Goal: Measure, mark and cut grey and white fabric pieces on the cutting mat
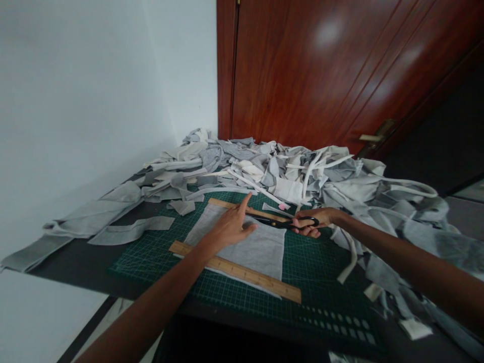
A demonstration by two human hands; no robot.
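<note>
A light grey piece of fabric (260, 249) lies flat on the green cutting mat (151, 259). One wooden ruler (245, 273) crosses its near edge, and a second wooden ruler (219, 202) lies along its far edge. My left hand (230, 225) is over the fabric's left part at the far ruler, thumb and index finger spread apart. In my right hand (309, 223) are black scissors (273, 222), fingers wrapped round the handles. The blades point left along the far ruler, toward my left hand; whether they touch the fabric I cannot tell.
Grey and white fabric scraps (260, 164) are heaped along the back and right of the dark table (86, 264). Long grey strips (128, 229) lie at the left. A white wall (94, 91) and a brown wooden door (302, 75) stand behind.
</note>
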